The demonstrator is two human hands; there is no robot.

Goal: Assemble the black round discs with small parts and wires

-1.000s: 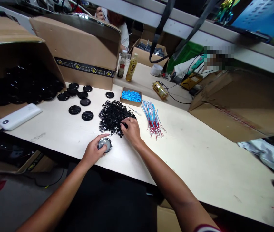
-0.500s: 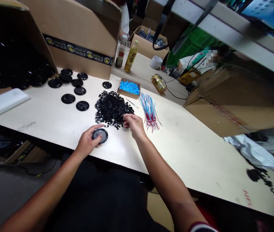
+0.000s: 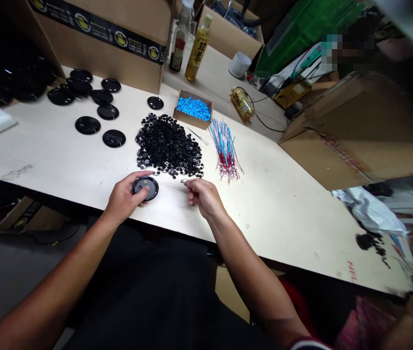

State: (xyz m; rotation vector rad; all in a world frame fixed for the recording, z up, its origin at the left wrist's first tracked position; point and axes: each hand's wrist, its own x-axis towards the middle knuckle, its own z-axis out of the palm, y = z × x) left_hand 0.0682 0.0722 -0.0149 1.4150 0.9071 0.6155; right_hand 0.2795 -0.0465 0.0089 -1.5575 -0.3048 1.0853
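Note:
My left hand (image 3: 125, 195) grips a round black disc (image 3: 151, 188) with a grey inner face and small holes, its thumb pressed on that face. Between the thumb and forefinger of my right hand (image 3: 205, 195) is a small round black piece (image 3: 183, 181), held just off the near edge of a heap of small black round pieces (image 3: 168, 146). The heap lies on the table in front of both hands. Right of it rests a bundle of blue, white and red wires (image 3: 225, 150). A thin pointed tool (image 3: 198, 136) lies between heap and wires.
Several black discs (image 3: 87, 125) lie at the left, before a large cardboard box (image 3: 108, 58). A small box of blue parts (image 3: 193, 121) stands behind the heap. Bottles (image 3: 197, 48) stand farther back. A big carton (image 3: 359, 141) is at the right. Part of another person shows at the back right.
My right hand has drawn back from the heap with a small black piece in its fingertips. My left hand still holds the disc. The camera view has shifted.

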